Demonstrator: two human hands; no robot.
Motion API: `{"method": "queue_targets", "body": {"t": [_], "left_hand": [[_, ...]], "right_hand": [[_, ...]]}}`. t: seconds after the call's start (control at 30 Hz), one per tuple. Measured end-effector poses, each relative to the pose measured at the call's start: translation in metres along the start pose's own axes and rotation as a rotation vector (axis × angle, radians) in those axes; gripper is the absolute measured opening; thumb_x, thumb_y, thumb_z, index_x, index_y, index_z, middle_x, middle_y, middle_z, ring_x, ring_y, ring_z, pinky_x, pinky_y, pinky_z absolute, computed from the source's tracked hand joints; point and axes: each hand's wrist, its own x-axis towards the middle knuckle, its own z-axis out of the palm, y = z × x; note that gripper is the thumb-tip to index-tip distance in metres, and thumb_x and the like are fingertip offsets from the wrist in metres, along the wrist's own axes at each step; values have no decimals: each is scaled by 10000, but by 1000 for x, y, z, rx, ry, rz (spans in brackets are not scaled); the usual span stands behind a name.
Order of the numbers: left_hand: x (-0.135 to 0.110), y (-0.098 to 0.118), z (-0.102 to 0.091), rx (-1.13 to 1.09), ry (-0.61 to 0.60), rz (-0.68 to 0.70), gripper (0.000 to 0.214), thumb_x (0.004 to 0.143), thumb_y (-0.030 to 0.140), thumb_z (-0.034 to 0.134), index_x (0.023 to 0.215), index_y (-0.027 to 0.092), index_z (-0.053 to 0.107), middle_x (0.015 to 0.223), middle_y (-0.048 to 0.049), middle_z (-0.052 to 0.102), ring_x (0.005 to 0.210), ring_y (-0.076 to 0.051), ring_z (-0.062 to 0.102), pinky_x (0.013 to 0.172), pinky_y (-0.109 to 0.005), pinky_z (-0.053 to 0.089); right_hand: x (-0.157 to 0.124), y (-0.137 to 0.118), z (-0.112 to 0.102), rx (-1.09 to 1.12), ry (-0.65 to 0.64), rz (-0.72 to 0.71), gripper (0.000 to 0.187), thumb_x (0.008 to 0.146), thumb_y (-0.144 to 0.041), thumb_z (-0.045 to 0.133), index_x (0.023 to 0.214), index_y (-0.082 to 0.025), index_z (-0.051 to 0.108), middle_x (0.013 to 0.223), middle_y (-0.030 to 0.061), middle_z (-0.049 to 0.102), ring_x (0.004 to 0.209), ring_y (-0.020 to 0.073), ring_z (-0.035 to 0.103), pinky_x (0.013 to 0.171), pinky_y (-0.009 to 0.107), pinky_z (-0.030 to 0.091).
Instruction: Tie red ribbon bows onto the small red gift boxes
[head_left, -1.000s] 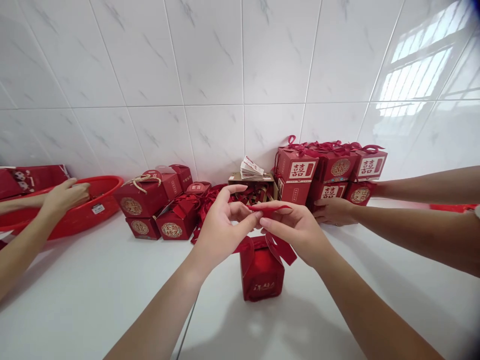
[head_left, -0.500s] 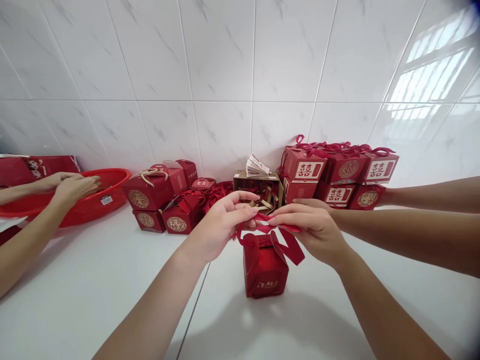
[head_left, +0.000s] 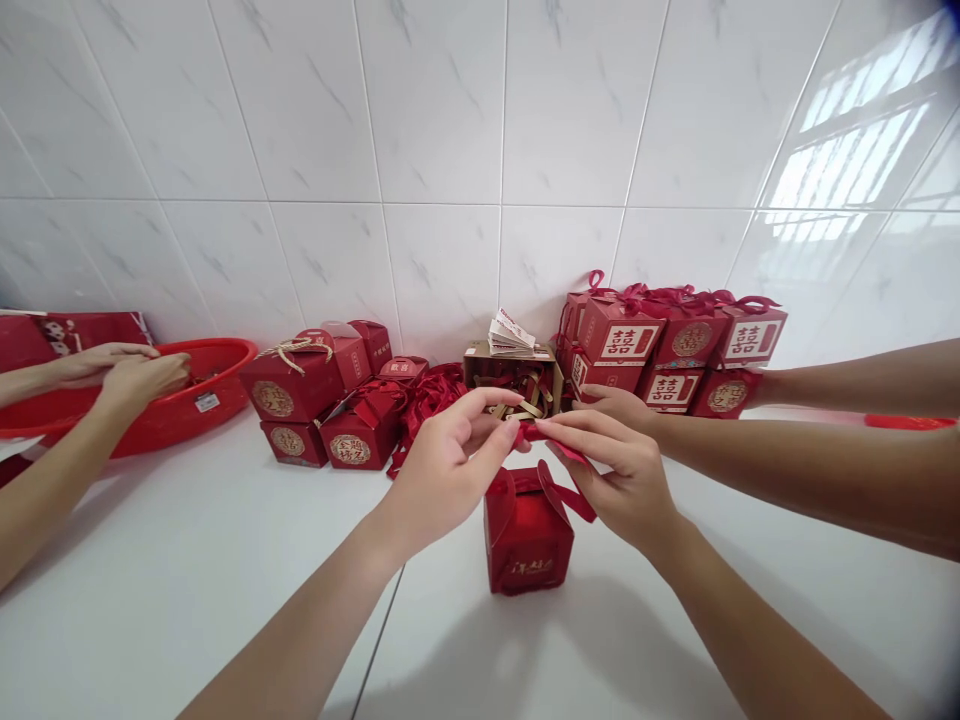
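**Red ribbon (head_left: 572, 453) drawn between two hands just above the red gift box (head_left: 529, 545)**

Well to the left of the gift box we see a wide red basin (head_left: 165, 428), with a co-worker's hands (head_left: 150, 378) over it; we cannot tell what they hold. Nearer to the gift box, behind it on the left, stand the left-hand boxes (head_left: 296, 388), red and partly stacked, the front upper one topped with pale cord. Next comes a heap of red ribbon (head_left: 435, 395), also behind the gift box and to its left.

Our left hand (head_left: 450, 465) is above the gift box and to its left, thumb and fingers pinching the ribbon. The gift box itself stands upright on the white tabletop (head_left: 285, 570), below our fingertips, with rounded tabs raised at its top and gold lettering on its front. Straight behind it sits a cardboard box (head_left: 480, 353) of red and gold strips, with white cards (head_left: 512, 337) fanned on top.

Our right hand (head_left: 626, 470) is above the gift box and to its right, its fingertips gripping the ribbon close to the left hand's. A red band slants from the gift box's top towards the space under this hand.

Behind the gift box to the right, we find another co-worker's hand (head_left: 615, 405) before the right-hand boxes (head_left: 690, 340), stacked and tied with bows.
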Motion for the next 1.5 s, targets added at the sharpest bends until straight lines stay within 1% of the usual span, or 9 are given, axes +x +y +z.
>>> {"method": "queue_targets", "body": {"t": [0.13,0.27,0.43,0.53,0.63,0.8,1.0,1.3,1.5], "left_hand": [[-7,-7,-9,226,-16,-19,272,867,430,573,1063,245,611,804,-18,710,776,-193,663,718,-313,515],[-10,-15,-26,406,75,-31,264,830,435,606,995,230,631,629,19,643,646,-173,605,660,-294,479],[-12,-27,-36,487,167,-51,259,828,420,613,1003,230,613,786,-13,715,760,-196,641,689,-295,463],[-14,-35,-39,428,247,-23,296,821,427,627,1034,225,591,872,-39,722,839,-210,659,705,-295,475],[-13,-40,-44,398,309,-17,319,806,447,642,1018,217,581,849,-41,710,784,-202,655,656,-286,472],[-8,-44,-53,454,276,-39,293,811,439,629,1002,222,579,759,-9,672,716,-181,624,630,-280,449],[-7,-48,-53,460,240,-70,300,819,452,607,1005,219,573,738,2,645,709,-177,611,647,-284,440],[1,-52,-57,510,253,-82,311,796,456,609,994,218,589,652,31,567,608,-150,540,588,-253,412],[-1,-51,-81,768,257,-129,211,751,377,602,913,242,592,557,59,408,524,-139,444,513,-234,344]], "right_hand": [[-19,0,4,50,44,78,278,865,-138,580,1038,-281,744,923,55,702,808,175,663,703,298,556],[-33,5,2,30,18,225,208,880,-182,577,982,-240,749,790,42,699,696,165,631,603,280,518],[-37,5,0,-39,-17,301,160,892,-227,555,885,-202,713,808,62,706,739,191,640,656,304,518],[-36,0,-2,-92,-106,254,178,905,-213,507,900,-196,684,764,60,673,688,180,613,623,294,496],[-33,-6,-9,-183,-261,316,192,897,-199,479,864,-192,668,747,54,649,659,172,591,564,273,453],[-21,-17,-25,-341,-576,501,209,849,-146,477,770,-206,660,728,25,645,620,153,573,519,243,378],[-14,-22,-30,-533,-801,585,245,832,-116,467,615,-200,542,610,1,581,522,129,483,466,244,243],[-13,-20,-32,-593,-868,545,259,795,-111,506,553,-196,470,535,1,540,461,118,420,444,268,179],[-10,-3,-30,-731,-904,685,225,788,-121,495,579,-202,478,559,10,558,437,124,435,424,272,168]]}}
